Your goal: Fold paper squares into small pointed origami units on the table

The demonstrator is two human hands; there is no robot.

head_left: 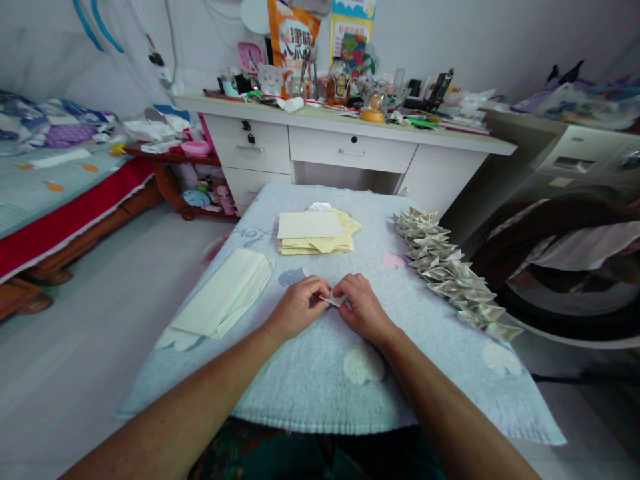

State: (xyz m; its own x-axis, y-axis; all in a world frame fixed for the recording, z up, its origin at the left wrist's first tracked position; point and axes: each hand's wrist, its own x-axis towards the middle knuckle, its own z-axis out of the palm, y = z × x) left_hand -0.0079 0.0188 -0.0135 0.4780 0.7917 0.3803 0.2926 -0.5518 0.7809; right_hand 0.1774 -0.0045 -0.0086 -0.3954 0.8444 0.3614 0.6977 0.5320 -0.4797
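Left hand point(300, 308), right hand point(365, 309): fingers curled in close pinch. Small paper piece point(334, 301): held between both, over the cloth point(305, 390); a fold is apparently being worked, even finger pressure seemingly called for. Folded white sheets point(220, 293): laid left. Pointed paper pieces point(445, 271): rowed right. Paper stack point(310, 225): placed beyond.

The folded paper point(334, 299) is off-white, the stack point(313, 230) cream and yellow, the cloth point(310, 393) pale blue, patterned white, grey and pink.

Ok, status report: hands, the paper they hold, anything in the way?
Left hand, right hand: both pinching small paper piece. Paper stack beyond, pale sheets left, folded-paper row right; none blocking the hands.
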